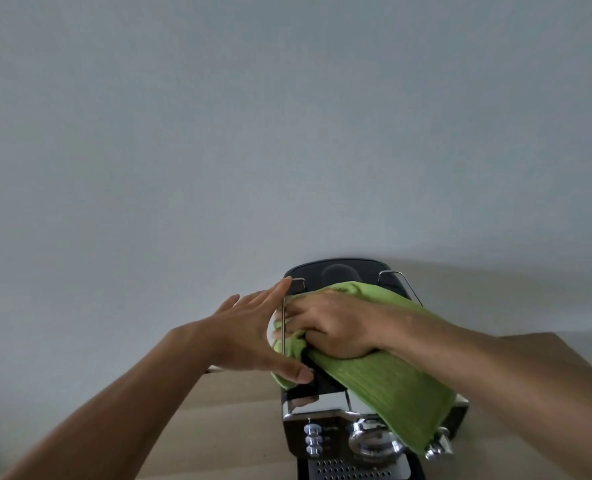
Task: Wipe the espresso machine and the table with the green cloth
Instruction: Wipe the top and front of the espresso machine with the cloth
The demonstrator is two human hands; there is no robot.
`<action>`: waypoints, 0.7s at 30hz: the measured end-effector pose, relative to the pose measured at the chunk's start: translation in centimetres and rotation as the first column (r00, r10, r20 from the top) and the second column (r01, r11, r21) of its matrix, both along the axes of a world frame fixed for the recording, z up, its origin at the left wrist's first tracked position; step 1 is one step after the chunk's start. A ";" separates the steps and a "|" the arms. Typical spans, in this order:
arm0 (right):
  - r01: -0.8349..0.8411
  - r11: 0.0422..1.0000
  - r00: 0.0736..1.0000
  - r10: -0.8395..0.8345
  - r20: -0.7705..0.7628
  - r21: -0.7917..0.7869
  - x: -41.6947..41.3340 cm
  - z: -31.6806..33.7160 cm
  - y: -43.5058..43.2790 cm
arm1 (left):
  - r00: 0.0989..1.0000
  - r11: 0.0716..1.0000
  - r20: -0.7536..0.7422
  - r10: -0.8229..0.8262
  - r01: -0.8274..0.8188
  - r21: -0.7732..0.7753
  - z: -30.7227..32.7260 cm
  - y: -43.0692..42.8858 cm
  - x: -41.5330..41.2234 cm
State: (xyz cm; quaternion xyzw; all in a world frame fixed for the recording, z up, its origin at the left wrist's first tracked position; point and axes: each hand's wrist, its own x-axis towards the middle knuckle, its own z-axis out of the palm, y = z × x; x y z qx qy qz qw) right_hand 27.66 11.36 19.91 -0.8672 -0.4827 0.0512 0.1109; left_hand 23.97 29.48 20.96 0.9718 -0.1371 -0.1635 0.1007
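Observation:
The espresso machine [322, 414], black and chrome, stands at the bottom centre with its back to the wall. The green cloth [391, 386] lies draped over its top and hangs down the right front. My right hand [329, 327] grips a bunch of the cloth on the machine's top, near the left rail. With straight fingers, my left hand [253, 334] rests flat against the machine's left side, thumb touching the cloth's lower edge. The wooden table [225, 420] shows beneath and left of the machine.
A plain grey-white wall [287, 133] fills most of the view right behind the machine. Thin wire rails [400, 278] stand up on the machine's top. The drip tray grille [350, 471] sits at the bottom edge.

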 end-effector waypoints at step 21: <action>0.104 0.985 0.967 -0.068 -0.247 0.136 -1.2 0.6 -6.2 | 0.999 1.000 -0.051 -0.006 0.007 0.023 -0.2 0.4 0.3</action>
